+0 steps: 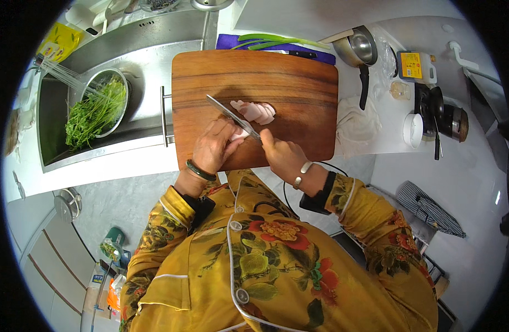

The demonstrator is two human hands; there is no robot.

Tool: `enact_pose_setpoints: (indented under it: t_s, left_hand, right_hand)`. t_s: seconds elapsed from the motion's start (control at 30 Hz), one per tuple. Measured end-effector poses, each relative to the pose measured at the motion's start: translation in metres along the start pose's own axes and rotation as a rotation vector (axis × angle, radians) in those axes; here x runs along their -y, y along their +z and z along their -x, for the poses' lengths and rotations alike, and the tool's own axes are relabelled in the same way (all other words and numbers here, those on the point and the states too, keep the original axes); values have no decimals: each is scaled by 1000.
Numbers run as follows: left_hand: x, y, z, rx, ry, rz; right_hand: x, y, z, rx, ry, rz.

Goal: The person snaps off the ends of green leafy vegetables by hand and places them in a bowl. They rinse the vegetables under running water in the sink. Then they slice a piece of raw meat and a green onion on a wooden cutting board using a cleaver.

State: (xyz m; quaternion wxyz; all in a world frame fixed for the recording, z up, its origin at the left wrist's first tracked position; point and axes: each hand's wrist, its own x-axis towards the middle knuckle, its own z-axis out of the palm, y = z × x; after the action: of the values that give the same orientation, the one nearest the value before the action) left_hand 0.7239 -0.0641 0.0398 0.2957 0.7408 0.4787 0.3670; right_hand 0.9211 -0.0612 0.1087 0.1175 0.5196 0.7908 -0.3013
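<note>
My right hand (pixel 284 157) grips the handle of a kitchen knife (pixel 228 113), its blade slanting up to the left over a wooden cutting board (pixel 296 91). Beneath my left hand (pixel 216 140) is a pale piece of raw meat (pixel 239 133), pressed between fingers and thumb at the blade's near side. Several meat slices (pixel 256 112) lie overlapping in a row on the board, just beyond the blade. The blade hides part of the piece, so whether its edge is in the meat cannot be told.
Left of the board, water runs over leafy greens (pixel 86 114) in a metal bowl (pixel 123 83) inside the steel sink (pixel 150 79). Behind lie green onions (pixel 275 40) and a black-handled knife (pixel 302 54) on a purple cloth (pixel 225 41). A saucepan (pixel 349 52) and white cloth (pixel 356 120) are right.
</note>
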Motion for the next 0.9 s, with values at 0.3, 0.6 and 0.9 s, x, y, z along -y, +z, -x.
enact_pose_setpoints:
  t_s: [0.3,0.6,0.9]
  left_hand:
    - [-4,-1,1,5,10,-10]
    - [-9,-5,8,14,54,-78]
    - [-5,-1,9,8,53,-99]
  right_hand:
    - [11,13,-30,-205,-99,-51]
    - [-20,3,36,-191,43,-101]
    - [-7,-17,70,-120,-27,-85]
